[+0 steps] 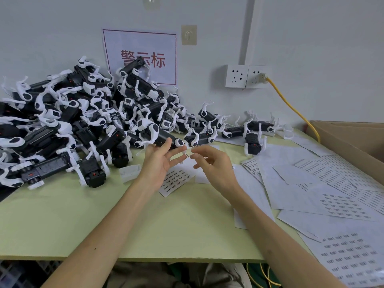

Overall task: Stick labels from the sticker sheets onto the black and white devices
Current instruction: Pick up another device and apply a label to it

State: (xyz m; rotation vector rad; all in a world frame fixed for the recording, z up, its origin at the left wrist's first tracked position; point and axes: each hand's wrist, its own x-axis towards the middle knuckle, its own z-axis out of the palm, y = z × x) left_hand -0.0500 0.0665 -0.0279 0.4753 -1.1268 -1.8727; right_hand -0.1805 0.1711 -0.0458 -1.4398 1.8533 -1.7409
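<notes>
Black-and-white devices (62,125) left of the left grip (160,161); pale green bench (62,225); white label (187,155) at the right grip (214,167); white sticker sheets (342,204), black-printed rows, rightward.

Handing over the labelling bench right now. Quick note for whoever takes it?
Left hand: open, palm up, holds nothing.
Right hand: pinches a small label by the left fingertips.
Sheet lies on the table below the hands, more sheets to the right. Devices piled at left, loose devices at the back.
Done: one label peeled. Can't tell which devices are already labelled.
Left: stick it on a device, repeat.
</notes>
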